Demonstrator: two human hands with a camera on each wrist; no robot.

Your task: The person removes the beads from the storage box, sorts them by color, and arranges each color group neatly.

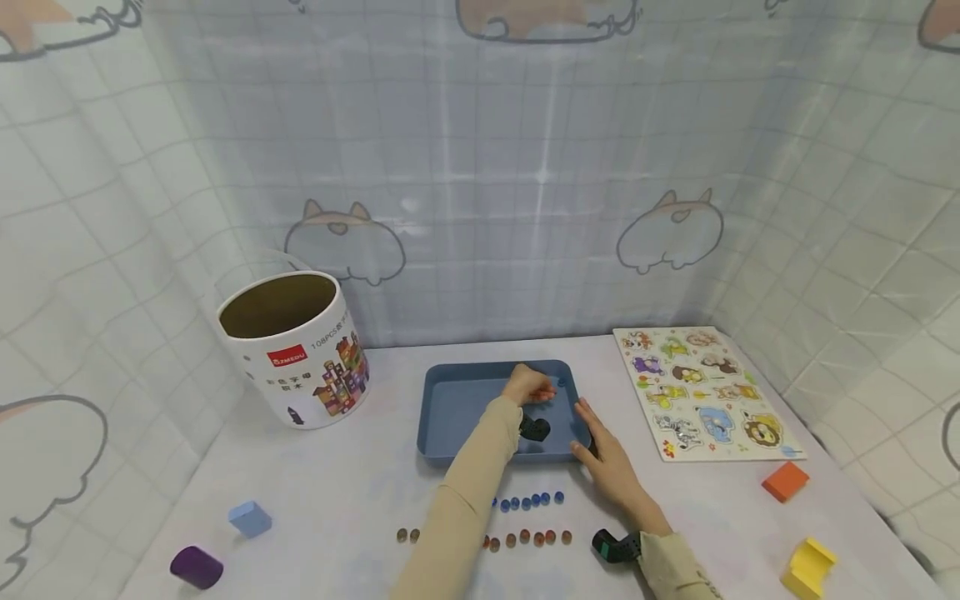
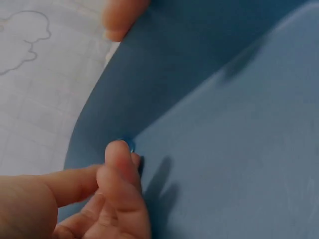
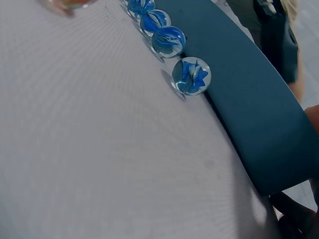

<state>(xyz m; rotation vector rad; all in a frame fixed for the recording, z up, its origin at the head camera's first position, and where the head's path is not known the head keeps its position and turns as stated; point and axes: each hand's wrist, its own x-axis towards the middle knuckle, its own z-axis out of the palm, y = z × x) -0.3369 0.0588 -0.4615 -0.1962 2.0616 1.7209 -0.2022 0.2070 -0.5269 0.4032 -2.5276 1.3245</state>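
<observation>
My left hand (image 1: 528,384) reaches into the blue-grey tray (image 1: 468,457), its fingers bunched in the far right corner. There a blue-tinted marble (image 2: 131,145) shows just past the fingertips, partly hidden by them; I cannot tell whether they pinch it. Against the tray's right side rests my right hand (image 1: 609,467), fingers extended along the rim and thumb near the front corner. In front of the tray runs a row of clear marbles with blue swirls (image 3: 192,76). A second row of reddish and brownish marbles (image 1: 525,537) lies nearer, partly covered by the left sleeve.
A large white bucket (image 1: 300,367) stands back left. At the right lies an animal puzzle board (image 1: 697,396). Loose blocks sit around: light blue (image 1: 250,518), purple (image 1: 197,567), orange (image 1: 785,482) and yellow (image 1: 808,568). A patterned curtain (image 1: 495,167) hangs behind the table.
</observation>
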